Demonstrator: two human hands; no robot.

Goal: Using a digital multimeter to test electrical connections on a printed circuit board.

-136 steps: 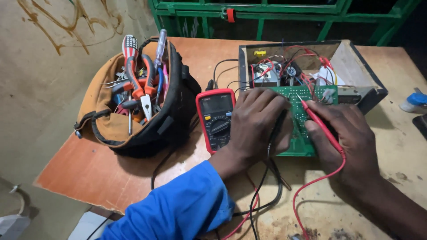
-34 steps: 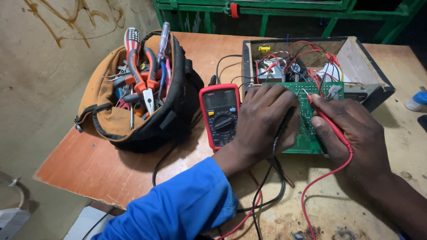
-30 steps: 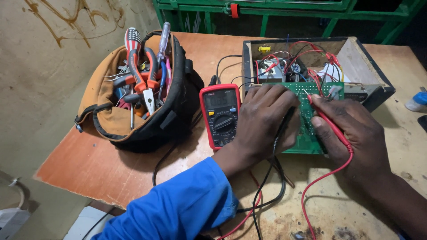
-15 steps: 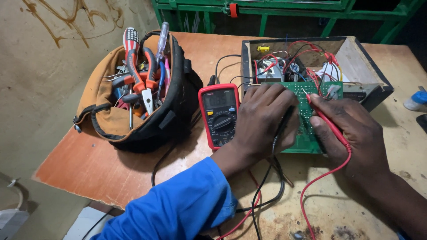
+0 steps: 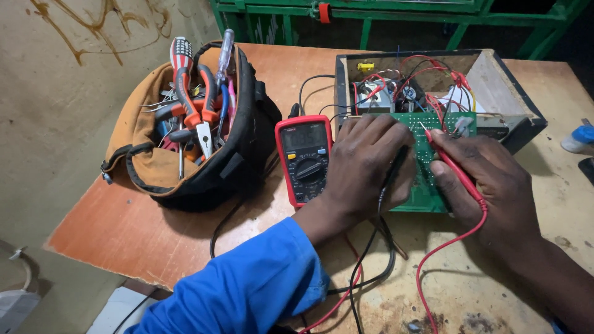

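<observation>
A green circuit board [image 5: 427,192] lies on the wooden table in front of an open box of wired electronics [image 5: 433,93]. My left hand [image 5: 368,164] rests on the board and holds a black test probe [image 5: 391,176], tip against the board. My right hand [image 5: 486,185] holds a red test probe [image 5: 447,158] with its tip touching the board's upper part. Red and black leads trail toward me. A red multimeter [image 5: 304,158] lies just left of my left hand.
An open tool bag [image 5: 192,124] with pliers and screwdrivers stands at the left of the table [image 5: 111,229]. A green metal frame [image 5: 371,18] runs along the back. A blue-capped object [image 5: 578,137] sits at the right edge.
Both hands stay on the board with their probes; the red probe tip has shifted slightly across the board. The view has drifted a little.
</observation>
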